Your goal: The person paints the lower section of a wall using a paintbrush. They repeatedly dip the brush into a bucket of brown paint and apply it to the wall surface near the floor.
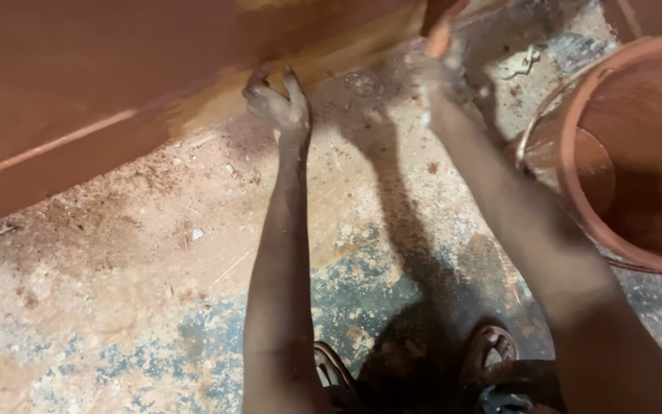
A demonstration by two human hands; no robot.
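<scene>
The left hand (277, 103) reaches forward to the lower edge of a large reddish-brown wooden panel (78, 84) that fills the upper left of the view. Its fingers are spread and bent like claws, the tips at or just against the pale yellowish strip along the panel's bottom; whether they press on it or only hover there is hard to make out, and nothing shows inside the hand.

The right hand (437, 73) is farther forward and to the right of the left, blurred and pale with dust. It seems closed around a reddish rod-like thing (442, 27) that rises out of the top edge of the view, but the blur hides the fingers, so the grip cannot be told for sure, nor what the thing is.

Just to the right of the right forearm stands a big round orange-brown bucket (576, 176), cut off by the right edge; its inside is smeared with the same reddish colour, and a thin wire handle lies along its rim.

Under both arms is a rough floor (116, 307), stained red and blue-grey, strewn with sawdust and small chips. At the bottom edge, between the arms, two sandalled feet (488, 356) show only in part.
</scene>
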